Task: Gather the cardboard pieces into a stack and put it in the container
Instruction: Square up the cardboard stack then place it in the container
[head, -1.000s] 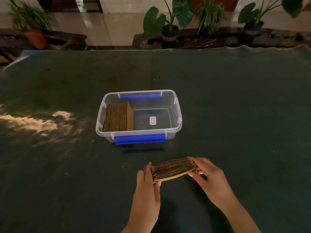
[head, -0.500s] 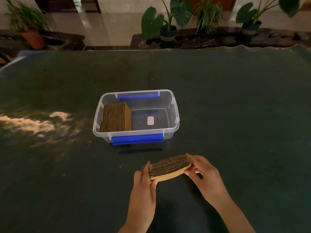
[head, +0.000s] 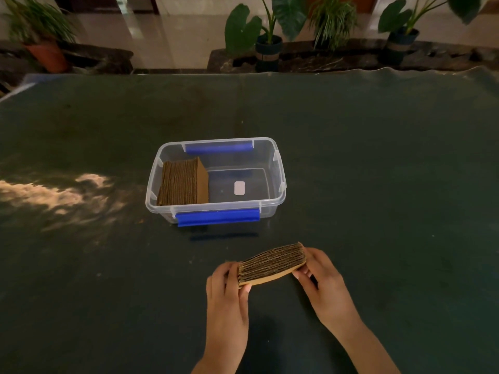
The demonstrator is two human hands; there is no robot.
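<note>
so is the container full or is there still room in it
Still room: the container holds one cardboard stack standing on edge at its left end; the rest is bare floor.

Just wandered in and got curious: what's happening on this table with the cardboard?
A person is tidying cardboard pieces into a box. Both hands, the left hand and right hand, grip the ends of a stack of cardboard pieces just above the dark table. Beyond it sits an open clear container, with another cardboard stack already standing in its left part.
</note>
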